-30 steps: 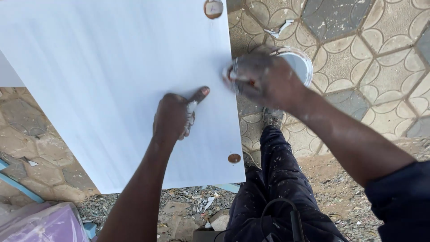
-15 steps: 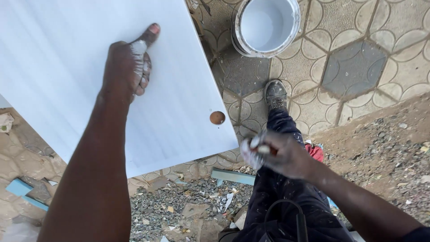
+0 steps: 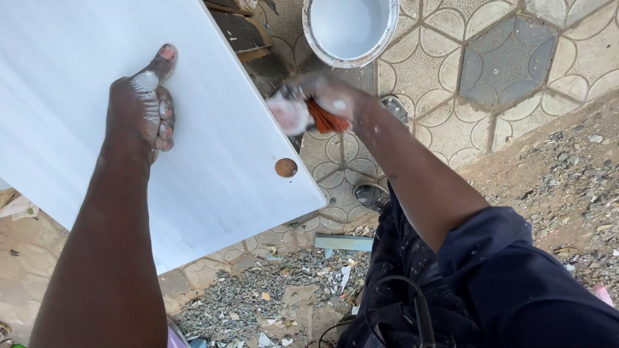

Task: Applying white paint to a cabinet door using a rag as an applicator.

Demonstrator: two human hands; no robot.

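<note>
White board slanting across the upper left, a round hole near its lower edge. Left hand rests on it, fingers curled. Right hand, blurred, clenches a rag beside the board, below a paint bucket on patterned tiles

Right hand and rag motion-blurred

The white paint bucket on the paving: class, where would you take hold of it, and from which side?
Grip the bucket by its rolled rim, coming straight down from above. It stands upright and open on the patterned paving with paint inside, so a tilt could spill it. No handle shows; the near rim by the right hand looks easiest to reach.
</note>
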